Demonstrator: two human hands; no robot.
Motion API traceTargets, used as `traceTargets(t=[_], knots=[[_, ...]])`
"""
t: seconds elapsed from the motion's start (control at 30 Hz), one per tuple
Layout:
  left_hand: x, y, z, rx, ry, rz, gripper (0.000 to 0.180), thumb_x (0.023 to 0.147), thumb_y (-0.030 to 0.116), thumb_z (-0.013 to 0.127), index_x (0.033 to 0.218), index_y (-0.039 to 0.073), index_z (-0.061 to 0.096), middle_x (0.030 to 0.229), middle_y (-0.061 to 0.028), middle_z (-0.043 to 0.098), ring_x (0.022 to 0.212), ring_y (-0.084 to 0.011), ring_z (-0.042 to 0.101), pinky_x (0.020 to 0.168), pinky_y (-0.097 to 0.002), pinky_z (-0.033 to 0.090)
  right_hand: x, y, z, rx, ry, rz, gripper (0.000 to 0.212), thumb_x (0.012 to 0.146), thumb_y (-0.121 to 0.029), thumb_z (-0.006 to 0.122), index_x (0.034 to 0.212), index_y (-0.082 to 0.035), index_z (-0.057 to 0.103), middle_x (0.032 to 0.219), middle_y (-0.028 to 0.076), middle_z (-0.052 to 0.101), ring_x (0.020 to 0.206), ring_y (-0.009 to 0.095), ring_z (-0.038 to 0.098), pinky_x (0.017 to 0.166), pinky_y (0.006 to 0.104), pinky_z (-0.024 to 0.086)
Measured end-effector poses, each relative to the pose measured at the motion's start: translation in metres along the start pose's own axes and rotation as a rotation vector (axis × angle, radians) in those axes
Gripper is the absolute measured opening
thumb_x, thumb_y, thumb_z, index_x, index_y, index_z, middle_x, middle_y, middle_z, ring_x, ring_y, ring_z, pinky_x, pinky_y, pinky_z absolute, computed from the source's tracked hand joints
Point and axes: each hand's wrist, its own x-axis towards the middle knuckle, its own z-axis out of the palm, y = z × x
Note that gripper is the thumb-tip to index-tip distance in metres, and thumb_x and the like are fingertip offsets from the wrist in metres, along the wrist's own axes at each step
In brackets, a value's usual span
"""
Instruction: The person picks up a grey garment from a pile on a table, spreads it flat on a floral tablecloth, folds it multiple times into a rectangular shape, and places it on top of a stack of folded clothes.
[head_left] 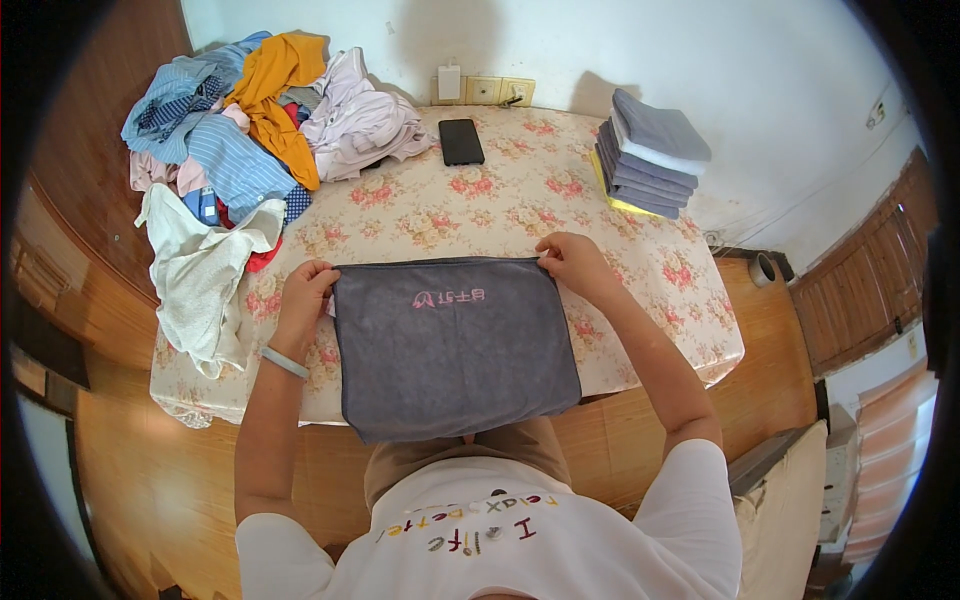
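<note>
A dark grey towel (455, 350) with pink stitched marks spreads between my two hands at the table's near edge. Its lower part hangs over the edge in front of my body. My left hand (309, 287) pinches the towel's far left corner, fingers closed. At the far right corner my right hand (572, 262) grips the cloth the same way. The towel's top edge runs nearly straight from one hand to the other.
A heap of crumpled clothes (245, 150) covers the table's left side, with a white cloth (205, 270) nearest me. A black phone (461, 142) lies near the wall sockets (483, 91). Folded towels (655, 150) are stacked at the right on the flowered tablecloth (470, 215).
</note>
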Motion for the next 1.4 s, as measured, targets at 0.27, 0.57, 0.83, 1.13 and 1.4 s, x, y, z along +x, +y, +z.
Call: traceTargets(t=[0.27,0.57,0.83,1.13,1.4], knots=[[0.002,-0.002,-0.001,0.009,0.006,0.024,0.005,0.087,0.011,0.064,0.091,0.008,0.064,0.069,0.0053,0.055,0.055,-0.0036,0.047,0.047,-0.0181,0.035,-0.005,0.006,0.013,-0.296,0.144,-0.207,0.011,0.086,-0.011,0.063,0.090,-0.002,0.059,0.090,0.018,0.063,0.090,0.036,0.060,0.078,0.0421,0.048],[0.000,-0.008,0.000,-0.056,0.012,0.078,0.008,0.089,0.014,0.063,0.093,0.007,0.063,0.069,0.0053,0.055,0.054,-0.0033,0.047,0.047,-0.0183,0.035,-0.017,-0.006,-0.007,0.179,0.083,-0.006,0.013,0.090,-0.009,0.058,0.099,-0.001,0.061,0.082,0.017,0.063,0.078,0.031,0.062,0.072,0.0369,0.049],[-0.048,0.032,-0.001,-0.127,-0.022,0.326,0.006,0.092,0.012,0.059,0.094,0.007,0.061,0.073,0.0055,0.054,0.059,-0.0022,0.046,0.051,-0.0180,0.035,-0.052,-0.036,-0.051,0.109,0.127,-0.244,0.009,0.095,-0.009,0.055,0.098,-0.001,0.058,0.074,0.005,0.056,0.063,0.013,0.055,0.059,0.0289,0.046],[-0.127,0.109,-0.014,-0.174,0.015,0.723,0.011,0.094,0.009,0.051,0.101,0.007,0.059,0.084,0.0053,0.057,0.069,0.0005,0.044,0.061,-0.0164,0.033,-0.118,-0.091,-0.093,0.348,-0.005,-0.205,0.008,0.096,-0.009,0.058,0.097,-0.002,0.060,0.078,-0.001,0.057,0.062,0.007,0.049,0.058,0.0219,0.043],[-0.181,0.151,-0.002,-0.201,0.089,0.998,0.012,0.095,0.009,0.048,0.101,0.003,0.056,0.084,0.0018,0.056,0.072,-0.0022,0.044,0.065,-0.0178,0.033,-0.158,-0.111,-0.149,0.553,0.014,-0.468,0.016,0.086,0.002,0.065,0.102,-0.001,0.062,0.087,-0.002,0.060,0.068,0.005,0.049,0.060,0.0209,0.040]])
